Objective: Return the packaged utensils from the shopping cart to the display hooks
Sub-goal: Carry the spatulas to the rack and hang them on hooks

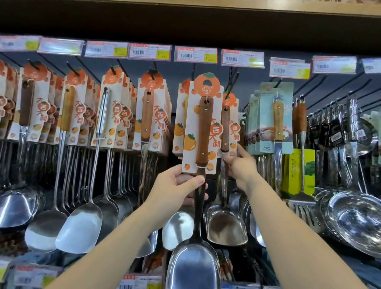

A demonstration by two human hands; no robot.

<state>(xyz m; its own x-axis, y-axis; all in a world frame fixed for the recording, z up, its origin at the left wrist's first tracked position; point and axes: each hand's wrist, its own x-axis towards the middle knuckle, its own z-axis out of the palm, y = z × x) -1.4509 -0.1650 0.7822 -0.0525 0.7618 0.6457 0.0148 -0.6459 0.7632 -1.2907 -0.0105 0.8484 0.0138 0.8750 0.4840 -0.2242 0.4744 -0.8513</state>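
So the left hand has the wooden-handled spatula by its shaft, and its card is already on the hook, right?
Not yet. The head view shows the left hand gripping the spatula by its shaft, but the card hangs free in front of the display, its hole empty.

A person's two bare arms reach up to a shop wall of hanging utensils. The left hand (182, 185) closes its grip on the metal neck of a packaged spatula (197, 191) with a wooden handle and an orange-printed card, held upright before the display hooks (234, 82). The right hand (241, 165) touches the lower edge of a hanging spatula pack (227, 129) just behind. Price tags (195, 55) line the rail above
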